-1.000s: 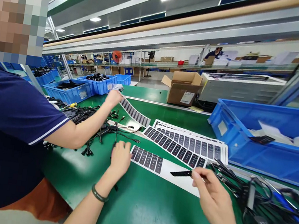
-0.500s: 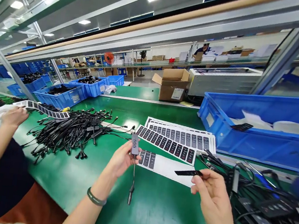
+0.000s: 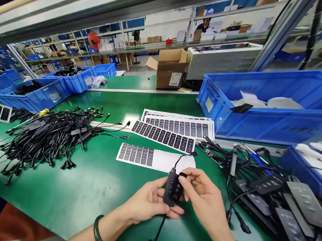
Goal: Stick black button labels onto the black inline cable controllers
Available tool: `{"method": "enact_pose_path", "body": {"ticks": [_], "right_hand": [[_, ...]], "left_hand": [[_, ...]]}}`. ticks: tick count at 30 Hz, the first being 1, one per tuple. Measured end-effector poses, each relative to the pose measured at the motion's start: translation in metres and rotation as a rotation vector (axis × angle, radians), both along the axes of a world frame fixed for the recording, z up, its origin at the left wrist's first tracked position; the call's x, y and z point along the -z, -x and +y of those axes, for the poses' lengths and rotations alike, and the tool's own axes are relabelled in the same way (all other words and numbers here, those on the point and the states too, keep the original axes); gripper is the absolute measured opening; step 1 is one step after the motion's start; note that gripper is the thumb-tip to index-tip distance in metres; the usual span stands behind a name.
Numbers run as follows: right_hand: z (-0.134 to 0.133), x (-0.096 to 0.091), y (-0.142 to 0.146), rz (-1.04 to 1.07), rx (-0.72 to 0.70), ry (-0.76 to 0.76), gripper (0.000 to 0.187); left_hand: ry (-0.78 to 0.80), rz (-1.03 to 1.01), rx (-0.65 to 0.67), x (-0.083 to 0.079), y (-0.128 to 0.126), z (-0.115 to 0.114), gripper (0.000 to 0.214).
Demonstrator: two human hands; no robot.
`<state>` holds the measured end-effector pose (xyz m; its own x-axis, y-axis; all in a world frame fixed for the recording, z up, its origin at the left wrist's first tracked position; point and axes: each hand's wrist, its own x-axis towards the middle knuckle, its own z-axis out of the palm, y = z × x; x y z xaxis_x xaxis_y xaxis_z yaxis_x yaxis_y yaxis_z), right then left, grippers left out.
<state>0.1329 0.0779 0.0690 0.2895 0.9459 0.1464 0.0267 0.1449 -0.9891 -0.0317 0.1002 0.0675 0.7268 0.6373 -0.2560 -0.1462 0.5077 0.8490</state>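
While you look down in the head view, your left hand (image 3: 148, 202) holds one black box (image 3: 168, 196), fingers behind it and thumb by its lower end. One cord shows at its top, and one hangs below your hand. Your right hand (image 3: 204, 195) pinches one black sticker (image 3: 178, 192) by its top end, over the box's right edge; you cannot tell if they touch. Just past your hands lies one white sheet (image 3: 163, 161) with six stickers on its left part. You have two big piles, too tangled to count: black cords (image 3: 55, 134) on the left and boxes with cords (image 3: 268, 186) near your right arm, so room is tight there. To the left, wide green tabletop (image 3: 101, 186) runs to the near edge. One big blue bin (image 3: 284, 129) stands behind the right pile.
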Motion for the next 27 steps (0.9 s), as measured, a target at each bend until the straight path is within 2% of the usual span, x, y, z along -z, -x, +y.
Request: {"method": "enact_pose_path", "body": {"ticks": [6,27], "right_hand": [[-0.0041,-0.0024,0.0036,-0.023,-0.036,0.071,0.029],[-0.0051,-0.0038,0.0048,-0.052,-0.039,0.084,0.028]], "left_hand": [[0.022,-0.026,0.019,0.0023,-0.0005,-0.0019,0.07],[0.027,-0.041,0.03,0.0006,-0.001,-0.0021,0.065]]}}
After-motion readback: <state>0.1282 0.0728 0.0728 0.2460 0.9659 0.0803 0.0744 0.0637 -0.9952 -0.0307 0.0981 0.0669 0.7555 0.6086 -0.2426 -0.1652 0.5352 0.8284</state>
